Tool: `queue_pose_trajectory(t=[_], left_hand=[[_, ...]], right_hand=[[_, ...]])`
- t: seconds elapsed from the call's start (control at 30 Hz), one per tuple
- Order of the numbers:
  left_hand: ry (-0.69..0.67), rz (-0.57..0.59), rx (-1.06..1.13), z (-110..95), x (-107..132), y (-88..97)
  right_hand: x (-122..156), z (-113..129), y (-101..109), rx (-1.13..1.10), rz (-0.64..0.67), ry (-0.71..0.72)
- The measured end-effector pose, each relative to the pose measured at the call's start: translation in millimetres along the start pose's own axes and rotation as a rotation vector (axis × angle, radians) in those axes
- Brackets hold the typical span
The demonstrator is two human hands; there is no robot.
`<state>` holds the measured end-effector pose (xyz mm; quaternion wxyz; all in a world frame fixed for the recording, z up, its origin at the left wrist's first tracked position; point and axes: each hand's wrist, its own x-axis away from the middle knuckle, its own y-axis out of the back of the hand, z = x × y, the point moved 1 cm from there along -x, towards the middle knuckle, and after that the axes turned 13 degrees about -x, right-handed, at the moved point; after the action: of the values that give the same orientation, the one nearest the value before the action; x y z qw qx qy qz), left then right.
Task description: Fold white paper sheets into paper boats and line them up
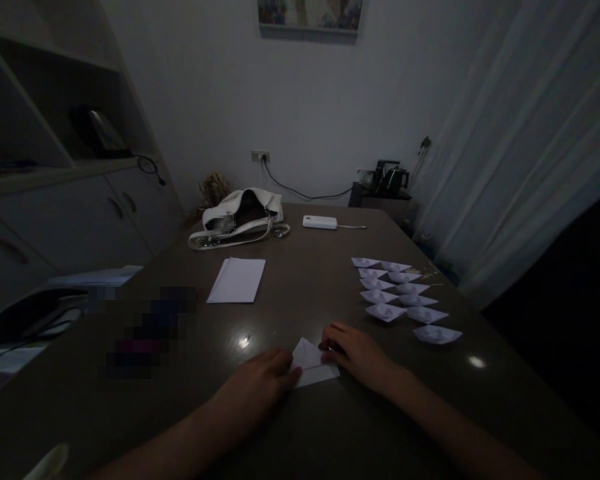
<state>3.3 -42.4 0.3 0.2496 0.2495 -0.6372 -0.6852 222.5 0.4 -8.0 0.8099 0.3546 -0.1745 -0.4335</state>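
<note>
A partly folded sheet of white paper (310, 367) lies on the dark table in front of me, with a pointed top and a flat strip along its lower edge. My left hand (265, 380) grips its left side, the thumb on top near the strip. At the right side, my right hand (355, 353) has its fingers curled and pinching the paper's edge. Several folded white paper boats (383, 312) stand in two rows to the right of my hands. Farther off to the left is a stack of white paper sheets (237, 280).
A white bag (245, 213) sits at the table's far left. Beside it lies a white power bank (320, 223) with a short cable. A blurred dark patch (150, 333) covers something at the left. Cabinets (80, 220) line the left wall; a curtain (520, 133) hangs at right.
</note>
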Motion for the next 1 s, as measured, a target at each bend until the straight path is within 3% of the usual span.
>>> queue_pose_trajectory(t=[0.17,0.3,0.53,0.7,0.87,1.0], left_hand=[[0.175,0.112,0.096,5,9,14.3],[0.254,0.143,0.115,5,2,21.9],[0.383,0.147,0.15,1,-30,7.2],[0.405,0.109,0.376,21,-43,-10.0],[0.344,0.063,0.437,27,-49,-11.2],[0.2,-0.106,0.39,22,-44,-5.4]], right_hand=[[0,-6,5,-0.053,0.018,0.004],[-1,-7,5,-0.056,0.014,0.013],[5,-5,4,-0.088,-0.016,0.022],[6,0,-3,-0.102,-0.061,0.071],[3,5,-10,-0.117,-0.171,0.046],[3,6,-7,-0.026,-0.233,0.236]])
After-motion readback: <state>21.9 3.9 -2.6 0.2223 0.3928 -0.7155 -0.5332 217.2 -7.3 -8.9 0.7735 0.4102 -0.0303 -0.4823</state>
